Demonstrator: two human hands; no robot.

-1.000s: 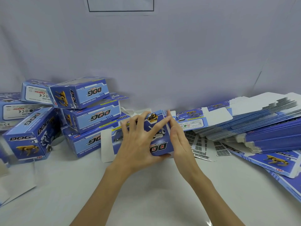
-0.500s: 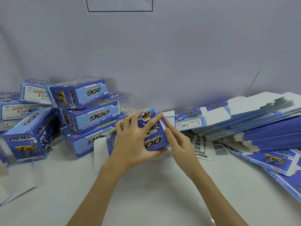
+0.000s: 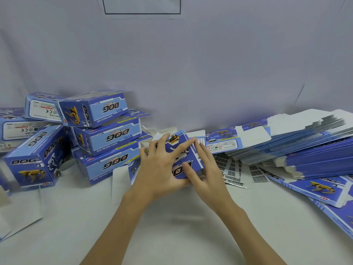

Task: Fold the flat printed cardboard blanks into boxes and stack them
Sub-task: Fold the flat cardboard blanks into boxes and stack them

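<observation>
A blue printed "DOG" box (image 3: 180, 150), partly folded, lies on the white table (image 3: 172, 226) at the centre. My left hand (image 3: 162, 169) lies over its top with fingers spread and the thumb round the near edge. My right hand (image 3: 208, 175) holds the box's right end, fingers up along the end and thumb on the top face. A white flap (image 3: 120, 180) sticks out at the box's left end. Folded boxes (image 3: 107, 134) are stacked just to the left. A thick pile of flat blanks (image 3: 305, 142) lies to the right.
More folded boxes (image 3: 34, 159) stand at the far left. Loose flat blanks (image 3: 315, 188) spread along the right edge. Barcode sheets (image 3: 233, 169) lie beside my right hand. A white sheet (image 3: 19, 217) sits at the lower left. A grey backdrop rises behind everything.
The box has shifted slightly left and away between my hands. My right hand has slid down to the box's right end, and its thumb now lies on the top face.
</observation>
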